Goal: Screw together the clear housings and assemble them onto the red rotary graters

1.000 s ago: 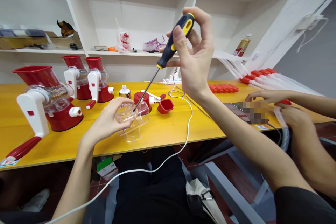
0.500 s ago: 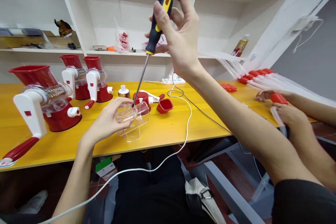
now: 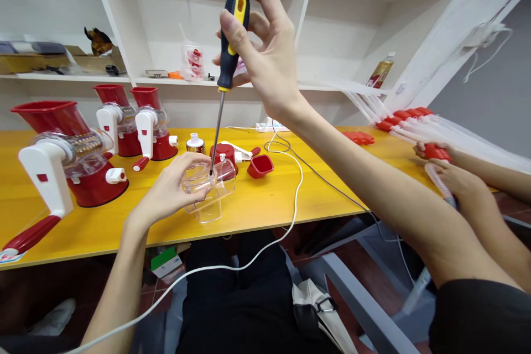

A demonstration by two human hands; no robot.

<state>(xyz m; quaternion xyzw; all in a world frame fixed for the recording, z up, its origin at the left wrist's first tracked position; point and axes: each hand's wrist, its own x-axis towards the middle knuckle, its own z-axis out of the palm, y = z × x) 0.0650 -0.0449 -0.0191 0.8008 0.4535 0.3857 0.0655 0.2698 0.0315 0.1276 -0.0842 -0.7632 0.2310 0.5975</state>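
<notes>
My right hand (image 3: pixel 265 44) is wrapped round the black and yellow handle of a screwdriver (image 3: pixel 234 38), raised above the table. The shaft points down, nearly upright, and its tip meets the rim of a clear plastic housing (image 3: pixel 215 191). My left hand (image 3: pixel 176 185) grips that housing by its round end, thumb in front and fingers behind, and it rests on the yellow table (image 3: pixel 257 204). Just behind the housing sit a red base (image 3: pixel 224 152) and a white crank with a red knob (image 3: pixel 243 154). To the right lies a red hopper (image 3: pixel 260 166).
Several red and white rotary graters (image 3: pixel 89 160) stand at the left. A small bottle (image 3: pixel 195 145) is behind my left hand. A white cable (image 3: pixel 296 199) crosses the table and my lap. At the right, another person's hands (image 3: pixel 460 177) hold a red part with a clear tube.
My right hand has moved left, bringing the screwdriver more upright with its tip slightly lower. The left hand and housing stay put. The other person's hands have shifted on the red part.
</notes>
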